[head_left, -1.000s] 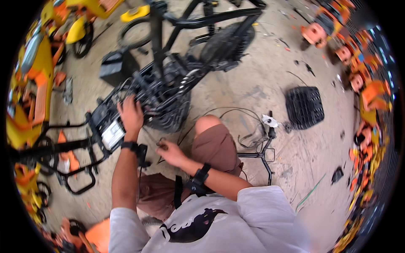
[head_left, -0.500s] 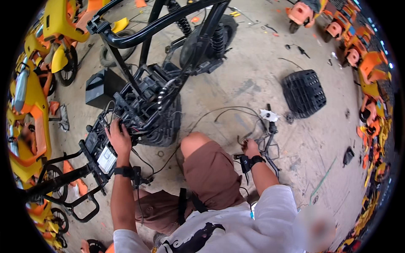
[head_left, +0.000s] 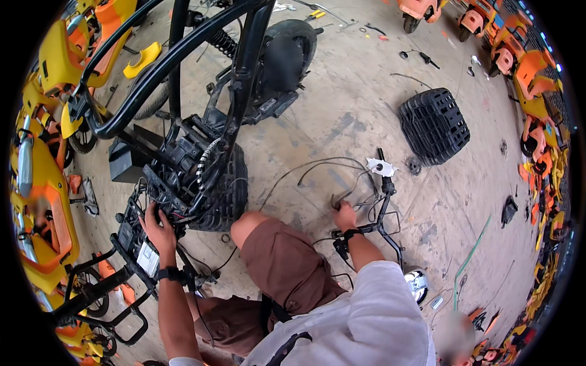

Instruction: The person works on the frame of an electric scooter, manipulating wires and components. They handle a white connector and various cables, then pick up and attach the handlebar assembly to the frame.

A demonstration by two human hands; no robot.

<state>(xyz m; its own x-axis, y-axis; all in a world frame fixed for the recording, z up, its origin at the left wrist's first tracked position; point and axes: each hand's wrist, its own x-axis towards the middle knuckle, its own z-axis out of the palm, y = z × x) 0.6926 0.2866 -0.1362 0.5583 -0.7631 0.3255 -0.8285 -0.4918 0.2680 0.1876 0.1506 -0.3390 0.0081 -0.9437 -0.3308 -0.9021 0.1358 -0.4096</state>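
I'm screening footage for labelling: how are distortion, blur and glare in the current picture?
Head view: fisheye distortion within a black border; blurred patch at lower right; left hand and right hand fairly clear; glossy highlights on the black frame.

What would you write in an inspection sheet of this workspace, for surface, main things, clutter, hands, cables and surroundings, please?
Surface: bare floor, stained and scuffed.
Main things: stripped black bike frame, components exposed; separate handlebar on the floor.
Clutter: black slatted basket, green strip, small scattered scraps.
Hands: left hand, fingers apart, at the frame's components; right hand at cables beside the handlebar, exact grip unclear.
Cables: black cables looping over the floor.
Surroundings: yellow and orange vehicles along both sides.
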